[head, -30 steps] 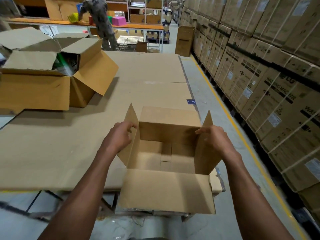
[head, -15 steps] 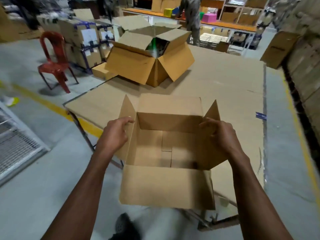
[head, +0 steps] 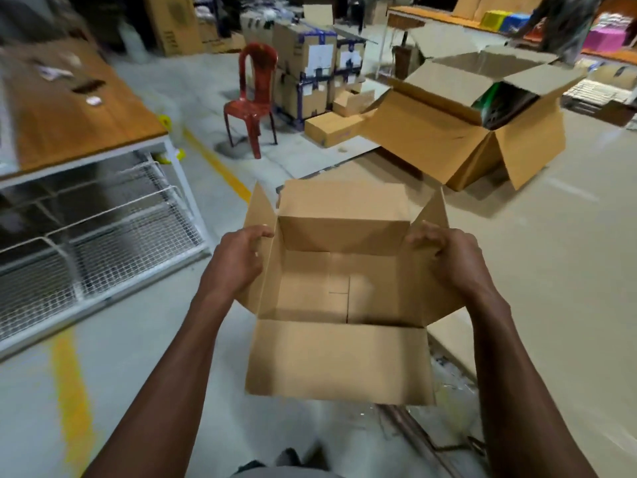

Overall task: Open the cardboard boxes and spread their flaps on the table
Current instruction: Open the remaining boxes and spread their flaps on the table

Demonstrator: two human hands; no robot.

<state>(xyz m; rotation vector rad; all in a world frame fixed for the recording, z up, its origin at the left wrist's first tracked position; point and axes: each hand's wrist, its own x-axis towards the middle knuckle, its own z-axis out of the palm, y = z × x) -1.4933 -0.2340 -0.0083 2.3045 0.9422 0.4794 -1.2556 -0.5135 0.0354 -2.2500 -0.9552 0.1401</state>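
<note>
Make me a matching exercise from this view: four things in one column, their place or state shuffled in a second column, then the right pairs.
Things
1. small cardboard box
2. large cardboard box
3. red chair
4. left hand

Place or state
A. stands on the floor beside stacked cartons
B. on the left side flap
C. held open and empty between both hands
D. sits on the table, flaps spread, something green inside

Pairs: 1-C, 2-D, 3-A, 4-B

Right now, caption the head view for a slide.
Left hand and right hand hold the side flaps of an open, empty cardboard box.
</note>
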